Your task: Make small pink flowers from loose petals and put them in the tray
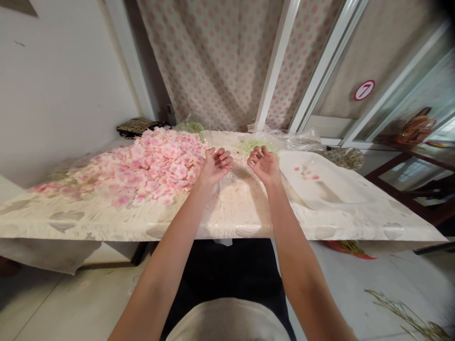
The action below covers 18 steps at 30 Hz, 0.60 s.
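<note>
Holding nothing in left hand (215, 169) or right hand (266, 168), with fingers (224, 160) loosely apart; most pink petals (167, 161) heaped toward counter's (231, 210) left edge, few in tray (341, 182).

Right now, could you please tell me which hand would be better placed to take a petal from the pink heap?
Probably the left hand: it is close beside the pink petal heap and seems to hold nothing. The right hand is farther off, nearer the white tray.
</note>
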Available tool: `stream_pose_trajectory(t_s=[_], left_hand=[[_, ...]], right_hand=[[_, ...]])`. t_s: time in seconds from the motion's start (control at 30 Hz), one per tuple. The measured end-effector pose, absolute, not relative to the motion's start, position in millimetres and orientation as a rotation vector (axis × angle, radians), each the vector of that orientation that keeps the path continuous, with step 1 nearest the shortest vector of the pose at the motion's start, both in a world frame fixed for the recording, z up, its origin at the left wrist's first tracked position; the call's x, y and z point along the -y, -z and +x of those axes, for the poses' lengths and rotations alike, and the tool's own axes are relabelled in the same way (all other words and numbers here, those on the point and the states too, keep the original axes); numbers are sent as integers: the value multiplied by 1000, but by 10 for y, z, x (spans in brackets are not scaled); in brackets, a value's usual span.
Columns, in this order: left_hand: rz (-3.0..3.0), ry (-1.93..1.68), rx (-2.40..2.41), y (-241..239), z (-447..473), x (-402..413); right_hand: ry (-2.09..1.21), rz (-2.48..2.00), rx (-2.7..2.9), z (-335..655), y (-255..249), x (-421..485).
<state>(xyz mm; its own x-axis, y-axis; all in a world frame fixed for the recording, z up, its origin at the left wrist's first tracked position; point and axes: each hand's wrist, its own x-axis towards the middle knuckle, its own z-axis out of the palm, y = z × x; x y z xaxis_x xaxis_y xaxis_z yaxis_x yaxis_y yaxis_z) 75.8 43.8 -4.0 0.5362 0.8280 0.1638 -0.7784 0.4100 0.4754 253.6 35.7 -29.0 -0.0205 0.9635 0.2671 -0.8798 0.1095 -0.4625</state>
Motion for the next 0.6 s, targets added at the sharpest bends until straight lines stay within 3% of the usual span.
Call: stream_pose_trajectory(t_s=[0.6], left_hand=[[557, -990, -90, 72, 763, -476]], right_hand=[[-1546, -150, 571, 2555, 282, -349]])
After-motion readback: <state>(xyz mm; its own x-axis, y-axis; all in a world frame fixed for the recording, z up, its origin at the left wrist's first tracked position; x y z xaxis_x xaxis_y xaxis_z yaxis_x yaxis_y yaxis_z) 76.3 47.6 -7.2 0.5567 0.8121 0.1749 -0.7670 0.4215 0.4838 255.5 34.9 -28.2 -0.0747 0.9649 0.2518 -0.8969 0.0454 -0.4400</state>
